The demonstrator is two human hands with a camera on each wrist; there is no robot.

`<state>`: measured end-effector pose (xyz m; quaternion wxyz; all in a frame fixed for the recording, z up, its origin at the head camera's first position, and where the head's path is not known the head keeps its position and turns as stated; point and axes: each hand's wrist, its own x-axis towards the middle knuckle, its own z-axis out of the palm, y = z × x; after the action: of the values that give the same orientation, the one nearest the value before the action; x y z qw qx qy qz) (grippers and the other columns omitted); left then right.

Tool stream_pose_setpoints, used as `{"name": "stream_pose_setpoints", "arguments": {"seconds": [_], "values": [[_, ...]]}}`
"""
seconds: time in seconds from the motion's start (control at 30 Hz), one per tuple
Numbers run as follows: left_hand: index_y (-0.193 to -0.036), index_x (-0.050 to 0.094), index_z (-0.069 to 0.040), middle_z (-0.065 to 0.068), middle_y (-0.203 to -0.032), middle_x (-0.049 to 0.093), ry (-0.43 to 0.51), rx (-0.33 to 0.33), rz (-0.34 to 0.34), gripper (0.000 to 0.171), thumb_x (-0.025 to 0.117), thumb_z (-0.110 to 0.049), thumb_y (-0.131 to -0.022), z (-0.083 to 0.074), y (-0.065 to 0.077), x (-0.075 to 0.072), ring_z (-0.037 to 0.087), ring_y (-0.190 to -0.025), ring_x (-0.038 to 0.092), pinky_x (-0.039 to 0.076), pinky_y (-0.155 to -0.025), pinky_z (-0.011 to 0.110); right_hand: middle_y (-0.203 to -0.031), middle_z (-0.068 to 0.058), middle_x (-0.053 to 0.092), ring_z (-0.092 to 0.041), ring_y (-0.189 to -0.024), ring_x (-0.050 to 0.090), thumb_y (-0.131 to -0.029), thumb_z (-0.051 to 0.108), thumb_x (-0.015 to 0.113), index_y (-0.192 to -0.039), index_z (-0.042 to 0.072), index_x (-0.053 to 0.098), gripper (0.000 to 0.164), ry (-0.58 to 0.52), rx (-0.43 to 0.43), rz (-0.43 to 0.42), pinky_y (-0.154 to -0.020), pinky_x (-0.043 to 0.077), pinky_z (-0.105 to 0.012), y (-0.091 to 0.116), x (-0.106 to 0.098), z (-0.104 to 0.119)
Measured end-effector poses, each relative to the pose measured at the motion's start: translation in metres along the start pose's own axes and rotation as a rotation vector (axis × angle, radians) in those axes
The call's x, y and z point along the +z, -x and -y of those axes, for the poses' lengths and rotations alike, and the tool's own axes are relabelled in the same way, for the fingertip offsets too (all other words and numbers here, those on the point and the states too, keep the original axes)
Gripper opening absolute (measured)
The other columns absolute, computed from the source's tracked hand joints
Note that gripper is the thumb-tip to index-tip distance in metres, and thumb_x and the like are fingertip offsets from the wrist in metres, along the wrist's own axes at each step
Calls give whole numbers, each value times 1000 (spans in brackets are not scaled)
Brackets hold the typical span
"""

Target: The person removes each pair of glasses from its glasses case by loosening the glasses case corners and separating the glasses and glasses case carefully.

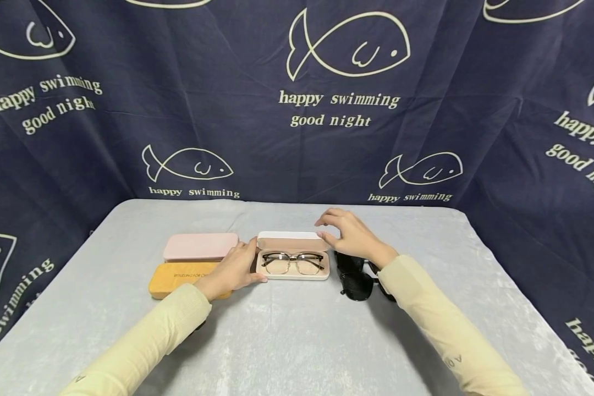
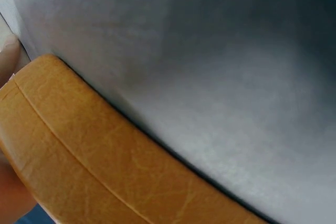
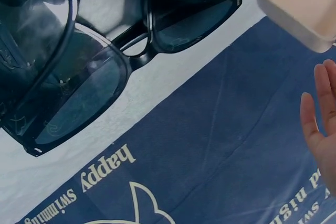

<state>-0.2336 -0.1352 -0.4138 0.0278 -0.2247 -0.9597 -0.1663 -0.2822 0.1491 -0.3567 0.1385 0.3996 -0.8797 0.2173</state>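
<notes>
A white glasses case [image 1: 318,275] with a pink lining stands open near the table's middle, its lid raised at the back. Inside lies a pair of black-browed, thin metal-rimmed spectacles [image 1: 290,257]. My left hand [image 1: 231,269] holds the case's left end, thumb at the front corner and fingers toward the back. Above the lid's right corner, my right hand [image 1: 352,235] hovers with loosely bent fingers, holding nothing. The right wrist view shows this hand [image 3: 326,124] apart from the case [image 3: 294,11]. What the left fingers touch is hidden in the left wrist view.
Left of the white case lie a pink case [image 1: 198,246] and, in front of it, a yellow-orange case [image 1: 170,279], partly under my left hand. Black sunglasses [image 1: 357,287] lie below my right forearm. A dark fish-print cloth [image 1: 257,110] hangs behind the table.
</notes>
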Motion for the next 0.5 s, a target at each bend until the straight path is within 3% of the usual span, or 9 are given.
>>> {"name": "stream_pose_setpoints", "arguments": {"seconds": [0.17, 0.3, 0.5], "values": [[-134, 29, 12, 23, -121, 56, -4, 5, -6, 93, 77, -36, -70, 1, 0, 0, 34, -111, 49, 39, -96, 44, -94, -2, 64, -17, -87, 60, -84, 15, 62, -95, 7, 68, 14, 10, -92, -45, -77, 48, -35, 1, 3, 8], [-134, 29, 12, 23, -121, 56, -8, 3, -6, 93, 77, -36, -70, 0, 0, 0, 33, -110, 49, 39, -96, 44, -92, -1, 63, -15, -78, 57, -82, 13, 65, -94, 9, 68, 13, 32, -119, -47, -73, 45, -33, 3, 5, 16], [-135, 28, 12, 23, -122, 56, -6, 2, -5, 94, 76, -36, -70, 1, 1, 0, 34, -111, 48, 38, -96, 45, -97, -2, 63, -19, -91, 58, -81, 16, 65, -96, 8, 67, 17, 104, -142, -28, -82, 46, -37, 6, 10, 28]]}}
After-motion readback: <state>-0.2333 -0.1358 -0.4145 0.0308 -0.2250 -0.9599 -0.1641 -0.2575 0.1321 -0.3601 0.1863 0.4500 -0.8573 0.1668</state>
